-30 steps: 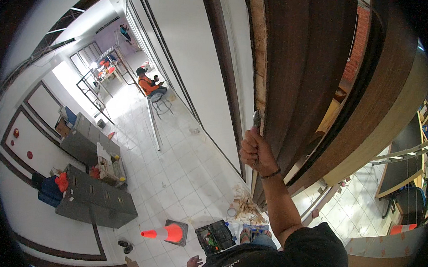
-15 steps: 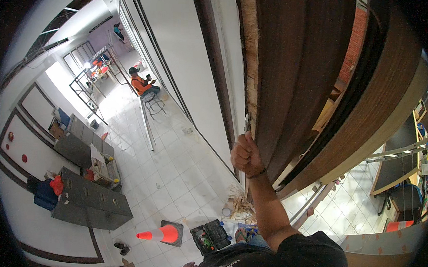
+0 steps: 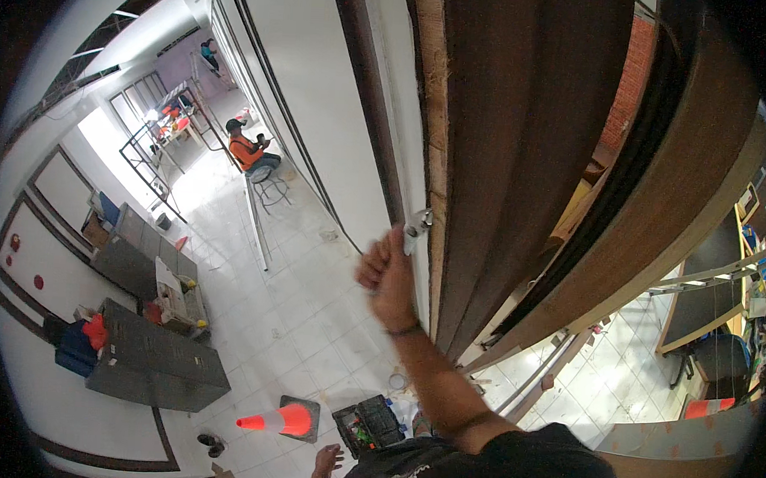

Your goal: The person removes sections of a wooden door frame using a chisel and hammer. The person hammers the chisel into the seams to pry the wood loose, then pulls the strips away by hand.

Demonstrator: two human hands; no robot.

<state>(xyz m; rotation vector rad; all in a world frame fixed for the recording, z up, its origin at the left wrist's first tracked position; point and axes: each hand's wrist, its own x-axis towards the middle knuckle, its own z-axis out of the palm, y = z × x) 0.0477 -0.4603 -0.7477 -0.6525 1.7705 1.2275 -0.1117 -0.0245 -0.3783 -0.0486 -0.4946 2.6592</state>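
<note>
My right hand (image 3: 390,273) is raised at the middle of the view, its fingers wrapped round a silver metal hand tool with a jaw-like head (image 3: 417,224). The tool's head lies against or very near the bare wooden edge (image 3: 434,156) of a tall dark brown panel (image 3: 505,176); contact is hard to make out. Just left of that edge stands a white wall panel with dark trim (image 3: 312,91). Low in the view, beside my black shirt, my left hand (image 3: 329,460) holds nothing, with its fingers apart.
An open black toolbox (image 3: 371,425) and an orange traffic cone (image 3: 281,420) stand on the tiled floor. Grey cabinets (image 3: 160,357) line the left. A person in orange (image 3: 248,148) sits on a stool farther off, near a metal frame. A ladder (image 3: 710,275) is at right.
My right hand has moved left, and the tool has tilted, bringing its head into clearer sight. More of my left hand shows at the lower edge. The view has shifted slightly.
</note>
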